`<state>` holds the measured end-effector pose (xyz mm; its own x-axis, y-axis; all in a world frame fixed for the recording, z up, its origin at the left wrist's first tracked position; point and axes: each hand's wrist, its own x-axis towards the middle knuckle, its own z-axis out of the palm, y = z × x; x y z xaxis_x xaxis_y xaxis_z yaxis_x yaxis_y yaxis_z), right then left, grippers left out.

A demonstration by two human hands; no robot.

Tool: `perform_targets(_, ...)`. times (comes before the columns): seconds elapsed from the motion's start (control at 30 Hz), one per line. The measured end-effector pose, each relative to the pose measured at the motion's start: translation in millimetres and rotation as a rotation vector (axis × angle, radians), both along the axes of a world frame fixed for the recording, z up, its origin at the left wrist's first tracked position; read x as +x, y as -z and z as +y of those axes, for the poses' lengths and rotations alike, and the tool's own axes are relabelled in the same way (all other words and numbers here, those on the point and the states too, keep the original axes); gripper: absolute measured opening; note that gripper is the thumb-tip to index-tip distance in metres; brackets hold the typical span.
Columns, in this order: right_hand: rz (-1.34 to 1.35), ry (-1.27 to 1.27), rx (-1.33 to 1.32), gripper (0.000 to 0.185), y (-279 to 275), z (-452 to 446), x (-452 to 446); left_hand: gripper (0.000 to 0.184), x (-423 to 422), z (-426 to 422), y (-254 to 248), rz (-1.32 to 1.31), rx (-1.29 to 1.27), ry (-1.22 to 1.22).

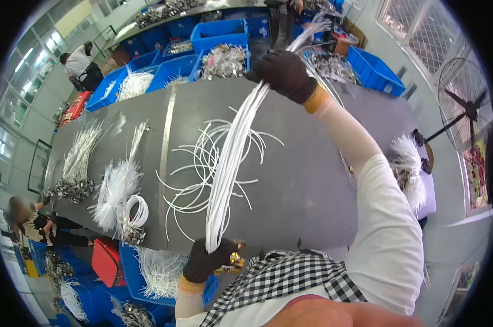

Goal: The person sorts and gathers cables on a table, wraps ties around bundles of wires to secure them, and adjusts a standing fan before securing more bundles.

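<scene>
A long bundle of white cables (234, 141) stretches slantwise over the grey table (306, 180). Its far part is gripped by my right hand (285, 75), in a black glove with an orange cuff, and the tips stick out beyond the fist. Down by the table's front edge, my left hand (208, 259), gloved the same way, is closed around the near end. Gold-coloured pieces (233, 261) show just beside that glove; whether they belong to the bundle I cannot tell. Loose curled white cables (194, 163) lie on the tabletop left of and behind the bundle.
More cable bundles (115, 188) lie at the table's left, another (407, 174) at its right end. Blue bins (219, 34) stand along the far side; a blue bin (132, 267) sits below the front edge. A fan (467, 106) stands right. Several people are in the background.
</scene>
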<state>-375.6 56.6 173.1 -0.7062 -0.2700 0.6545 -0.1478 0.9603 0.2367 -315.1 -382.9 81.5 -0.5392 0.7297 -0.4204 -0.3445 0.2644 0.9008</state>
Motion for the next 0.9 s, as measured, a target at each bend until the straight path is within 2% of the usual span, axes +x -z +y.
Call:
perform_targets(0.03, 0.067, 0.046, 0.096, 0.010, -13, 0, -1, 0.014, -1, -3, -1, 0.038, 0.004, 0.042)
perform_targets(0.07, -0.079, 0.103, 0.108, 0.012, -34, -4, -2, 0.012, 2, -9, 1, -0.030, 0.081, -0.061)
perform_targets(0.1, -0.066, 0.104, 0.120, 0.012, -53, -9, 2, 0.012, 0, -11, -2, -0.017, 0.094, -0.060)
perform_targets(0.17, 0.019, -0.002, 0.143, 0.017, -80, -18, 19, 0.012, 3, -20, -13, 0.045, 0.221, -0.070)
perform_targets(0.2, 0.195, -0.185, 0.279, 0.022, -86, -8, 21, 0.012, -3, -28, -14, 0.053, 0.293, 0.043)
perform_targets(0.27, 0.277, -0.187, 0.212, 0.028, -98, -5, 42, 0.013, 4, -36, -15, 0.049, 0.351, -0.006)
perform_targets(0.3, 0.325, -0.215, 0.291, 0.030, -101, -10, 56, 0.013, 6, -38, -16, 0.037, 0.402, -0.046)
perform_targets(0.37, 0.128, -0.138, 0.391, 0.029, -116, -17, 86, 0.013, 4, -45, -18, 0.099, 0.375, -0.021)
perform_targets(0.4, 0.162, -0.138, 0.423, 0.024, -114, -5, 88, 0.013, 6, -50, -19, 0.143, 0.344, 0.009)
perform_targets(0.5, 0.068, 0.081, 0.388, 0.020, -106, 29, 107, 0.015, 7, -48, -31, 0.138, 0.323, -0.033)
perform_targets(0.53, 0.068, 0.083, 0.386, 0.020, -97, 47, 111, 0.017, 4, -42, -31, 0.183, 0.511, 0.031)
perform_targets(0.6, -0.013, -0.037, 0.339, 0.022, -64, 76, 117, 0.018, 3, -26, -31, 0.216, 0.762, -0.051)
perform_targets(0.63, -0.251, 0.103, 0.131, 0.024, -59, 60, 129, 0.017, 15, -17, -48, 0.159, 0.764, -0.191)
perform_targets(0.67, -0.277, 0.096, 0.142, 0.029, -44, 59, 140, 0.015, 17, -6, -53, 0.173, 0.857, -0.206)
perform_targets(0.73, -0.509, 0.050, 0.108, 0.030, -5, 49, 168, 0.012, 21, 25, -56, 0.130, 0.971, -0.260)
perform_targets(0.8, -0.724, -0.088, 0.078, 0.031, 44, 29, 204, 0.015, 37, 65, -79, 0.170, 0.821, -0.310)
perform_targets(0.87, -0.850, -0.284, 0.035, 0.032, 89, 7, 240, 0.021, 37, 104, -101, 0.693, 0.395, -0.038)
perform_targets(0.9, -1.057, -0.086, -0.123, 0.029, 71, -27, 250, 0.025, 40, 121, -104, 0.715, 0.322, 0.109)
